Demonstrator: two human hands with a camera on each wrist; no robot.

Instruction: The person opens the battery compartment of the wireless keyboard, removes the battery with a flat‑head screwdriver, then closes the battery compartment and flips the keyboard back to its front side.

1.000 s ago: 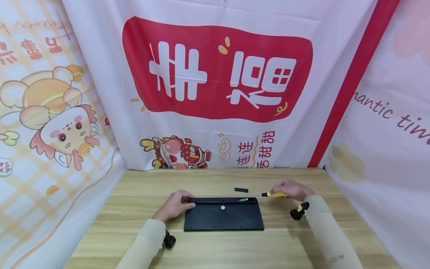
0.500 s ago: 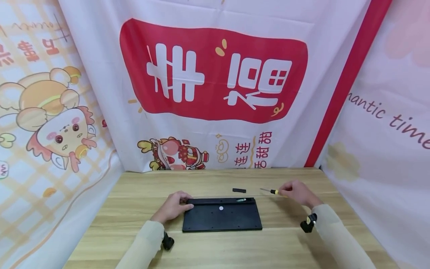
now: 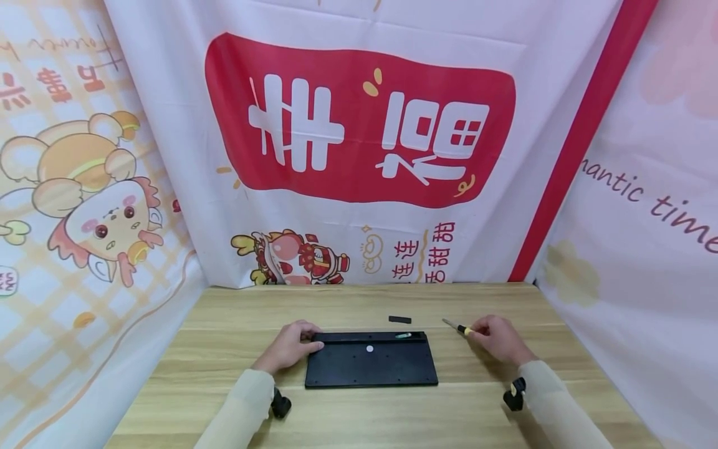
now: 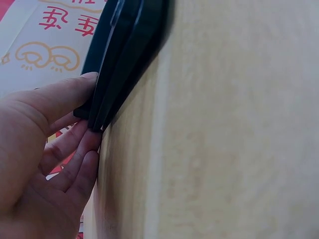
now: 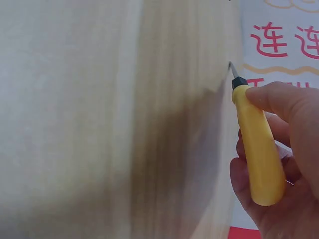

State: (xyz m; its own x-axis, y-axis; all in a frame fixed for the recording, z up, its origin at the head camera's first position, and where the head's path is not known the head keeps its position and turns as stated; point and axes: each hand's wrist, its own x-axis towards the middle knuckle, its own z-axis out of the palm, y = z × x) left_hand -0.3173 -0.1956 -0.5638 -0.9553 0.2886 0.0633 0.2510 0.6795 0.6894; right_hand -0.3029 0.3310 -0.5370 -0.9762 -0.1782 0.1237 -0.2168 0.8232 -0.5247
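Observation:
A black keyboard [image 3: 370, 368] lies underside up on the table. My left hand [image 3: 288, 346] pinches its far left corner. In the left wrist view the thumb [image 4: 75, 92] is on the keyboard's face, while the other fingers are at its edge. At the keyboard's far right end, a green-and-silver battery [image 3: 404, 335] shows in an uncovered compartment. To the right of the keyboard, my right hand [image 3: 502, 342] grips a yellow-handled screwdriver [image 5: 259, 147] just above the wood, its tip pointing away and leftward, apart from the keyboard.
Behind the keyboard's right half lies a small black battery cover [image 3: 400, 319]. The wooden table [image 3: 364, 418] ends at a printed white-and-red cloth [image 3: 359, 125] hanging behind it. More printed cloth hangs along both sides.
My right hand has drawn the screwdriver back from the keyboard's right end, to the right and nearer me, turning its shaft. My left hand has kept its hold on the keyboard's corner.

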